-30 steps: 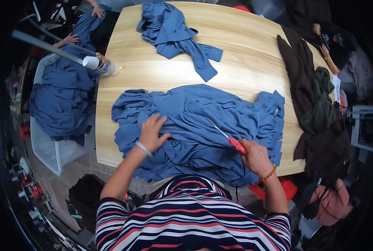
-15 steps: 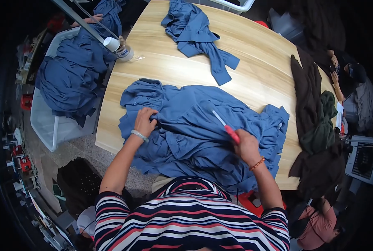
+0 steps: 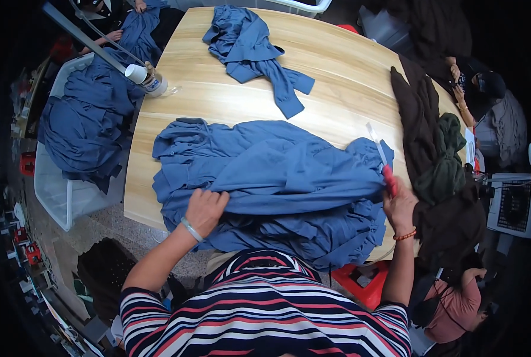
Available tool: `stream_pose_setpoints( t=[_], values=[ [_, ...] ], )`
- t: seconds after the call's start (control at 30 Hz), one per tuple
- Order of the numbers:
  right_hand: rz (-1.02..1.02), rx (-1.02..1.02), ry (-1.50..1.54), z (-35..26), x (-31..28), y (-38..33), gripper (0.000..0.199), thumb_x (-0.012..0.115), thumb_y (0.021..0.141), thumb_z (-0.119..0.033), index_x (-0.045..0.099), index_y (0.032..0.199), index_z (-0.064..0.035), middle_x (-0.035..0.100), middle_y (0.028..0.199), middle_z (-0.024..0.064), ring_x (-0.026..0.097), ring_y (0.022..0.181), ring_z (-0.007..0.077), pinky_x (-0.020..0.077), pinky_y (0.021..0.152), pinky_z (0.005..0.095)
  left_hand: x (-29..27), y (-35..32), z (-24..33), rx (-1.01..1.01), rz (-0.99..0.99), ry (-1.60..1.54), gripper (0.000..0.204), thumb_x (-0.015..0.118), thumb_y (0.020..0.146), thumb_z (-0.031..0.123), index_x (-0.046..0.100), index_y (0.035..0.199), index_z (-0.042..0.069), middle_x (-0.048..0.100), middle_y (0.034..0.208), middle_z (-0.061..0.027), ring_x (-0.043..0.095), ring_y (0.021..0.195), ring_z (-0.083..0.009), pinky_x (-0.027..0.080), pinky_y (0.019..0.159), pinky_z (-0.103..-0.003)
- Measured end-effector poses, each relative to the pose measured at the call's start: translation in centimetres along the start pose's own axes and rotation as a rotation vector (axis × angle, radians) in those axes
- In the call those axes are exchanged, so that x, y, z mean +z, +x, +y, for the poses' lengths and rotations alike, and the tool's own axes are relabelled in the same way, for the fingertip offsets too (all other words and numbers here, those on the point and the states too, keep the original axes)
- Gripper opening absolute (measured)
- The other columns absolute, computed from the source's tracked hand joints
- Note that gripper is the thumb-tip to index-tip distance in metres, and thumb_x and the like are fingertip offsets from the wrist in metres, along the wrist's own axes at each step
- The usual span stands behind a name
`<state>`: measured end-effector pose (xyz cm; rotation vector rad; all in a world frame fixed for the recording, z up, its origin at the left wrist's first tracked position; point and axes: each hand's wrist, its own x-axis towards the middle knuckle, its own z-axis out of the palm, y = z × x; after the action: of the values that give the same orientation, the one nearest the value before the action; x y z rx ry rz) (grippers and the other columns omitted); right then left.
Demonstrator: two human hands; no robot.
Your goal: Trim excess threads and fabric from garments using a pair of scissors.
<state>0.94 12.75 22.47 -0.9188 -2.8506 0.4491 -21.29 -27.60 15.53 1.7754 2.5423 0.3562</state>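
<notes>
Now both hands are working a blue garment [image 3: 277, 178] spread across the wooden desk [image 3: 337, 77].

Left hand [image 3: 205, 209] is gripping a fold near the garment's front edge, apparently pinning the cloth taut, while the right hand [image 3: 399, 205] is clenching a red-handled tool [image 3: 384, 163] at the right end, its pale blade pointing away over the cloth. Another blue garment [image 3: 256, 53] is lying farther back; dark clothes [image 3: 423, 137] are draping over the desk's right edge.
</notes>
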Motion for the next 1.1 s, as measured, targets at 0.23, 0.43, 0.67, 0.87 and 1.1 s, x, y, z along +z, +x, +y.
stream_pose_setpoints(
  t=[0.23,0.43,0.67,0.87,1.1],
  values=[
    [-0.241,-0.15,0.208,-3.8,1.9,-5.1,0.035,0.062,0.069,0.003,0.059,0.102,-0.0083,0.061,0.088,0.0151,0.06,0.084,0.0381,0.049,0.073,0.0424,-7.1,3.9,-4.7,-0.3,0.462,0.389,0.032,0.053,0.072,0.002,0.063,0.103,0.004,0.063,0.095,-0.014,0.059,0.095,-0.0312,0.043,0.08,-0.042],
    [-0.522,-0.351,0.218,-7.5,3.9,-7.4,0.031,0.066,0.069,-0.004,0.06,0.099,-0.0054,0.061,0.089,0.014,0.06,0.087,0.0337,0.0488,0.073,0.0403,-3.4,-1.1,-4.6,-0.481,-0.556,0.223,0.041,0.064,0.078,0.021,0.062,0.117,0.009,0.051,0.128,-0.0165,0.041,0.128,-0.0341,0.026,0.109,-0.048],
    [-0.603,-0.406,0.133,-8.3,4.6,-7.0,0.028,0.067,0.074,-0.01,0.058,0.101,-0.006,0.06,0.088,0.0118,0.06,0.087,0.0308,0.0481,0.073,0.0382,2.5,3.1,-0.7,-0.598,0.095,-0.585,0.047,0.073,0.077,0.032,0.062,0.112,0.003,0.061,0.111,-0.0158,0.054,0.108,-0.0332,0.041,0.096,-0.04],
    [-0.561,-0.433,0.139,-9.8,3.4,-4.6,0.029,0.066,0.073,-0.007,0.058,0.1,-0.0059,0.06,0.087,0.0121,0.059,0.084,0.0317,0.0479,0.072,0.0388,6.6,4.5,0.0,-0.815,0.1,-0.99,0.021,0.071,0.077,0.017,0.063,0.09,0.002,0.066,0.088,-0.0104,0.062,0.082,-0.0278,0.049,0.076,-0.034],
    [-0.547,-0.377,0.152,-8.9,3.2,-4.3,0.03,0.065,0.073,-0.005,0.058,0.101,-0.006,0.06,0.088,0.0122,0.059,0.085,0.0311,0.0482,0.073,0.0385,-2.0,-5.6,5.8,-0.253,-0.204,-0.972,0.02,0.065,0.08,0.007,0.062,0.099,0.003,0.064,0.086,-0.015,0.065,0.077,-0.0248,0.049,0.07,-0.032]
  ],
)
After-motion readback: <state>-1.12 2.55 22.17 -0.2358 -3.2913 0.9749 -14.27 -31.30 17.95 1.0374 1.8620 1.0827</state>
